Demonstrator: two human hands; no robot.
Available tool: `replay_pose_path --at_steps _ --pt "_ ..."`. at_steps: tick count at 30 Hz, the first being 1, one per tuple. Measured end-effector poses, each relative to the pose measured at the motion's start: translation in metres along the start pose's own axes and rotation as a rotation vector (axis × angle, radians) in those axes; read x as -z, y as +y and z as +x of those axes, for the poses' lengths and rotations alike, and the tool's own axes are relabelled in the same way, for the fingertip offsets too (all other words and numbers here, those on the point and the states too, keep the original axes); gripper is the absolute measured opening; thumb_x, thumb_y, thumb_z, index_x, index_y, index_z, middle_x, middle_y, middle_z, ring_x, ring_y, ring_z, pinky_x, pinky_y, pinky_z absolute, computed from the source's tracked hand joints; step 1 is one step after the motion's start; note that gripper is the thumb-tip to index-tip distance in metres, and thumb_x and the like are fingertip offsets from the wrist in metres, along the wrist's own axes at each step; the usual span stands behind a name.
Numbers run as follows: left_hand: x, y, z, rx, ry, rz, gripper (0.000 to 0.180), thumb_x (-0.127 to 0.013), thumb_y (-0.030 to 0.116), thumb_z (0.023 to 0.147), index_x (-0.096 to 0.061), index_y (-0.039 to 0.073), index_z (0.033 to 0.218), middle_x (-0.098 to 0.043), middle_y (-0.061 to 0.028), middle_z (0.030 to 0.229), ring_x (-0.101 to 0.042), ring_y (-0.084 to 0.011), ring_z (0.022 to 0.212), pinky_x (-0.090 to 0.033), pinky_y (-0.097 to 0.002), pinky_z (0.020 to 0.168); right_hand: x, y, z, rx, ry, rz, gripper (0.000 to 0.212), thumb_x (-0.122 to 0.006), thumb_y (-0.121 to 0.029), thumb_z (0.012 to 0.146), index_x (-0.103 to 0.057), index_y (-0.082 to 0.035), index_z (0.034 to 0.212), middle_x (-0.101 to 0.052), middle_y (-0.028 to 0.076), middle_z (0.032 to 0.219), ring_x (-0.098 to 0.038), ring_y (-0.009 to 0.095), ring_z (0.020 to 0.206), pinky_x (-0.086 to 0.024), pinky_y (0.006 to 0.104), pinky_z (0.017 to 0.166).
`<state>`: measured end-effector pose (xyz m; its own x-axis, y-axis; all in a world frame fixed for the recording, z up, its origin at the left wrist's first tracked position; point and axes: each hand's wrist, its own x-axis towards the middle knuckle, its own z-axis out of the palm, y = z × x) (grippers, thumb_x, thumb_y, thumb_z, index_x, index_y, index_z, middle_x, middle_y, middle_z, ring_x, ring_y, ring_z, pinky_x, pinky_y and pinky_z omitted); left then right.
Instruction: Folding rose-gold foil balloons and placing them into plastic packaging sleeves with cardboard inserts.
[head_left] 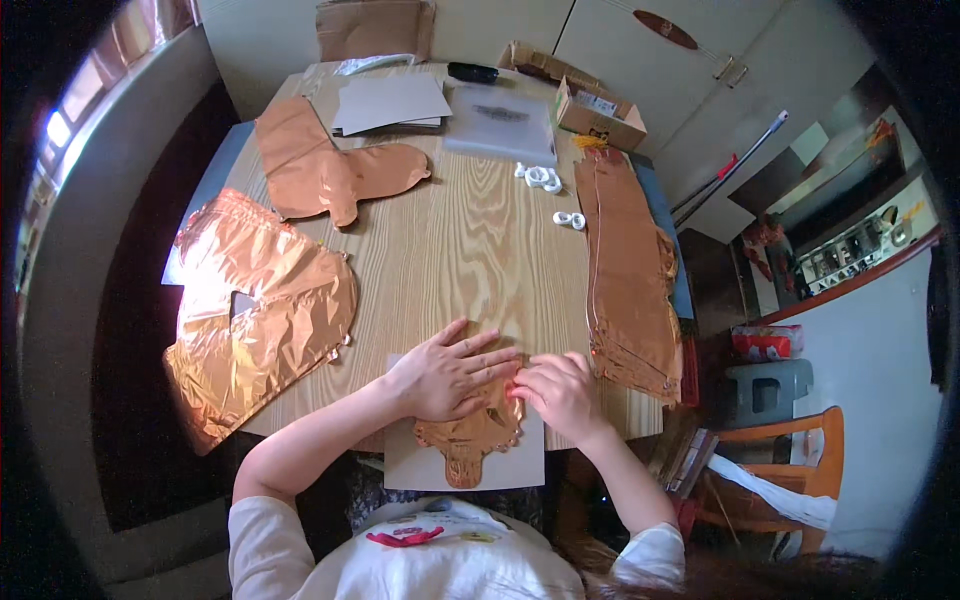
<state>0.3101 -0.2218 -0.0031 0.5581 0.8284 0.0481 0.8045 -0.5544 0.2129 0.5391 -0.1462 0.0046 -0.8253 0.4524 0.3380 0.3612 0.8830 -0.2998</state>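
A flat copper-coloured foil balloon (pixel 463 440), with a short tail at its near end and a scalloped edge, lies on a white sheet of card (pixel 520 463) at the table's near edge. My left hand (pixel 450 374) rests on it palm down, fingers stretched out to the right. At the foil's right edge, my right hand (pixel 558 396) has its fingers bent together in a pinch, with the fingertips against the foil. A reddish glint shows by those fingertips. Exactly what lies between them is hidden. Both hands cover the far part of the foil.
Larger flat foil balloons (pixel 290 300) lie at the left, another (pixel 325 165) beyond. A long foil pile (pixel 630 260) lines the right side. White rolls (pixel 540 178), white sheets (pixel 392 103), a clear plastic pack (pixel 500 125) and a cardboard box (pixel 603 115) sit farther back.
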Motion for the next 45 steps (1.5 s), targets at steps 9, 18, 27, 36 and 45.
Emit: replay_pose_path --at_steps 9,18,27,36,45 --pt "-0.003 0.0 -0.001 -0.006 0.017 0.031 0.062 -0.04 0.047 0.094 -0.033 0.015 0.147 -0.025 -0.0002 0.156 -0.022 -0.0238 0.144 -0.011 -0.0519 0.117 0.004 0.006 -0.007 0.054 -0.063 -0.061 0.038 -0.073 -0.039 0.072 -0.072 -0.011 0.098 -0.068 -0.001 0.111 -0.054 0.023 0.118 -0.038 0.038 0.091" --pt "0.0 -0.002 -0.001 0.002 0.018 0.023 0.067 -0.04 0.048 0.091 -0.03 0.015 0.148 -0.026 -0.0015 0.156 -0.023 -0.0255 0.144 -0.011 -0.0517 0.117 0.012 0.009 -0.002 0.028 -0.22 -0.085 0.06 -0.069 -0.055 0.069 -0.07 -0.012 0.11 -0.064 0.0 0.123 -0.047 0.024 0.129 -0.037 0.0385 0.096" --pt "0.004 -0.032 0.009 0.091 0.07 0.07 0.07 -0.04 0.051 0.092 -0.026 0.013 0.15 -0.029 -0.0051 0.154 -0.023 -0.0273 0.144 -0.012 -0.0515 0.116 0.003 0.038 0.042 0.024 -0.303 -0.069 0.07 -0.068 -0.058 0.069 -0.065 -0.01 0.121 -0.06 0.001 0.13 -0.043 0.022 0.133 -0.035 0.0411 0.1" --pt "0.01 -0.033 0.009 0.097 0.088 0.057 0.071 -0.042 0.047 0.09 -0.026 0.015 0.15 -0.029 -0.0037 0.155 -0.023 -0.0271 0.144 -0.011 -0.0528 0.116 0.012 0.011 0.043 0.103 -0.211 -0.159 0.068 -0.072 -0.052 0.07 -0.063 -0.008 0.12 -0.063 0.008 0.122 -0.049 0.024 0.125 -0.038 0.0412 0.101" --pt "-0.003 -0.037 0.008 0.094 0.117 0.085 0.062 -0.038 0.034 0.09 -0.03 0.015 0.149 -0.03 0.0001 0.154 -0.024 -0.0233 0.144 -0.014 -0.0517 0.116 -0.015 -0.044 0.012 0.053 -0.154 0.075 0.065 -0.076 -0.047 0.067 -0.065 -0.003 0.114 -0.058 0.007 0.122 -0.053 0.026 0.116 -0.04 0.0406 0.098"
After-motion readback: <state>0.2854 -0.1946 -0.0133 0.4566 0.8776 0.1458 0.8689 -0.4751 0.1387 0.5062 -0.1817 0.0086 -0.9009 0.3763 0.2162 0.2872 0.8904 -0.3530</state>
